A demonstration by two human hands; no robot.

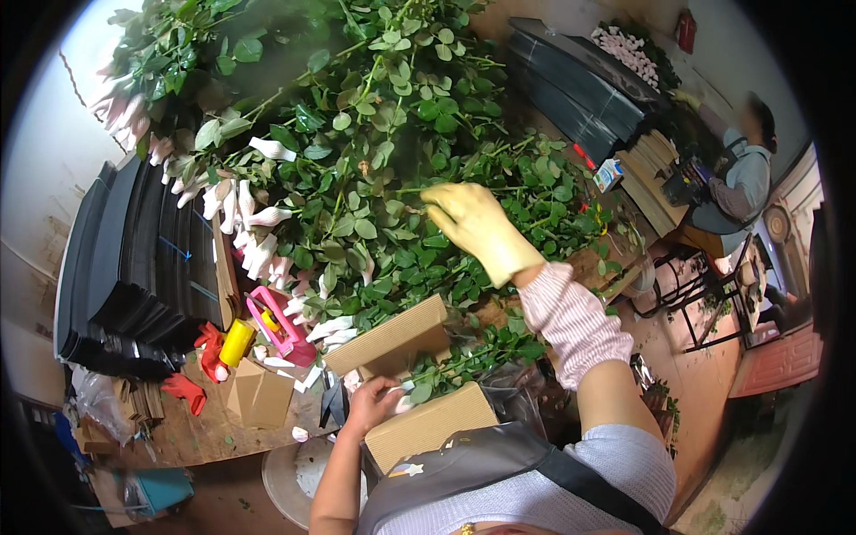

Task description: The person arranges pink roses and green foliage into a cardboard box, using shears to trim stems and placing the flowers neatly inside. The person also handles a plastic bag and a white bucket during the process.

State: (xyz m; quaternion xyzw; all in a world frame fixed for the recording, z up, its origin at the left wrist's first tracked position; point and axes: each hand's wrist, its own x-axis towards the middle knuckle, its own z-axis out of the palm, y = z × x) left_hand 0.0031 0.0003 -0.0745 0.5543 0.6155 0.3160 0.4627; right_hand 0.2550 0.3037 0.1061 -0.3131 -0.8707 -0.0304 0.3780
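Observation:
My right hand (468,223), in a yellow rubber glove, reaches over a large heap of leafy roses (374,125). Its fingers are bent at a thin green rose stem (403,190); the exact grip is partly hidden. Low in front of me, my bare left hand (370,408) closes at a rose bud (404,403) in a white net sleeve. That bud lies with leafy stems (481,354) between two flaps of corrugated cardboard (432,426). Many white-sleeved buds (245,209) stick out on the heap's left side.
Black sheets (134,259) are stacked at left, others (580,80) at back right. A pink tool (281,325), yellow cylinder (235,343) and red gloves (185,392) lie on the wooden table (209,437). Below stands a teal bucket (165,490). Another person (749,178) works at right.

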